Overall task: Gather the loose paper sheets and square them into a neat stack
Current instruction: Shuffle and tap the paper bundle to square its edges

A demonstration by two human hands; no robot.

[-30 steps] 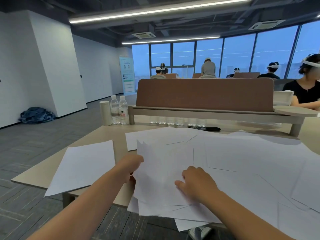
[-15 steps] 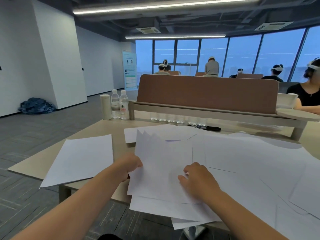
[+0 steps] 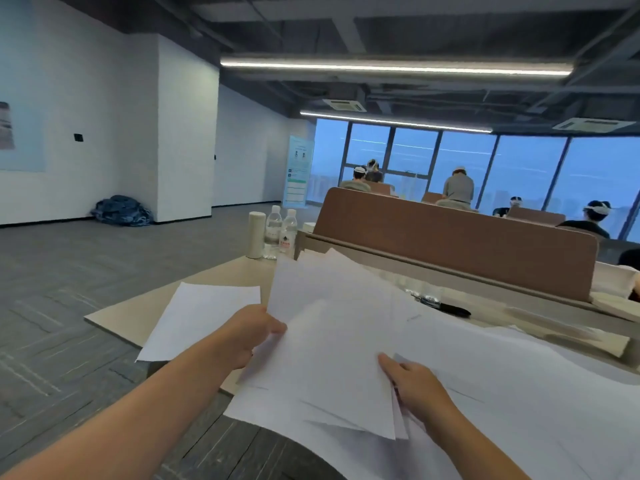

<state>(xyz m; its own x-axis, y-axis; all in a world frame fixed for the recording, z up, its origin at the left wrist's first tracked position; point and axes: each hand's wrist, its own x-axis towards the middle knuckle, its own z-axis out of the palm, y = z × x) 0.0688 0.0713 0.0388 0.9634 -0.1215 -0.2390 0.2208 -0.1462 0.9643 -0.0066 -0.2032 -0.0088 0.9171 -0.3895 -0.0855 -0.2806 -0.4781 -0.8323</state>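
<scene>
A fanned bundle of white paper sheets [image 3: 332, 334] is tilted up off the desk, its corners uneven. My left hand [image 3: 252, 332] pinches its left edge with the thumb on top. My right hand [image 3: 414, 381] grips the bundle's right edge, fingers wrapped round the sheets. More loose sheets [image 3: 519, 382] lie spread over the desk to the right and under the bundle. One single sheet [image 3: 204, 317] lies apart at the desk's left corner.
The beige desk [image 3: 138, 313] ends at a corner on the left, above grey floor. A white cylinder [image 3: 257, 234] and two water bottles [image 3: 281, 232] stand at the back left. A brown divider panel [image 3: 460, 240] closes the far side; a black marker [image 3: 450, 309] lies before it. People sit beyond.
Both hands have lifted the bundle off the desk and tilted it upward. My right hand went from resting on top of the sheets to gripping their right edge. The view swung left.
</scene>
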